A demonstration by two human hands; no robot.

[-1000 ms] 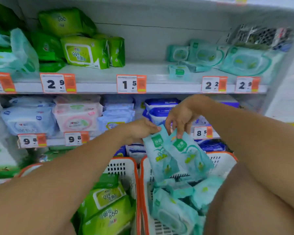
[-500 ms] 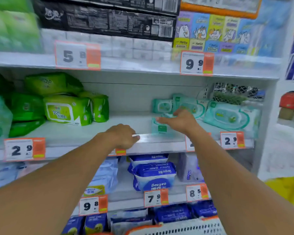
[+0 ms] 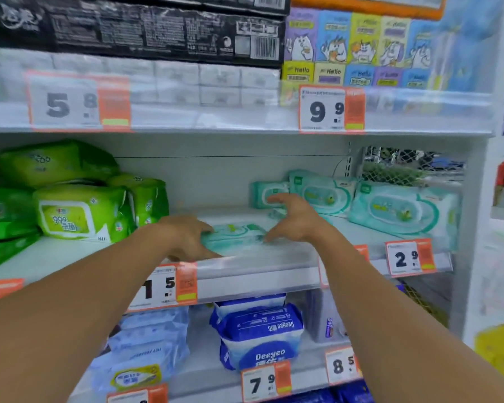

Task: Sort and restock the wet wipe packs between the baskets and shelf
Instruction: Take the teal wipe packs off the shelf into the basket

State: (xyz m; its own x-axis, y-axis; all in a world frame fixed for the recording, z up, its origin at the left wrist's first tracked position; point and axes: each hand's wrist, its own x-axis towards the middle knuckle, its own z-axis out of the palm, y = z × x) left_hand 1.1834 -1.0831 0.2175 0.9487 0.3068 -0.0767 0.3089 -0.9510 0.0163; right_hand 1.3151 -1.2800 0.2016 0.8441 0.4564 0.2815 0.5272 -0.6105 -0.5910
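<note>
Beyond the spread fingers of the right hand (image 3: 296, 219) stand upright teal packs (image 3: 320, 193); green packs (image 3: 82, 212) sit outside the left hand (image 3: 186, 235). Between both loosely open hands, touching their fingertips, a teal wipe pack (image 3: 234, 235) lies flat on the shelf (image 3: 259, 257), long axis left-right.

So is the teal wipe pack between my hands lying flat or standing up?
Flat. The teal wipe pack lies face up on the shelf, between the left hand and right hand.

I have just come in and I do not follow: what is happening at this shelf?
A person is restocking wet wipes. Both hands are at a small teal pack lying flat near the front of the middle shelf. The left hand touches its left end; the right hand is spread open at its right end. Similar teal packs stand behind to the right, green packs to the left.
</note>
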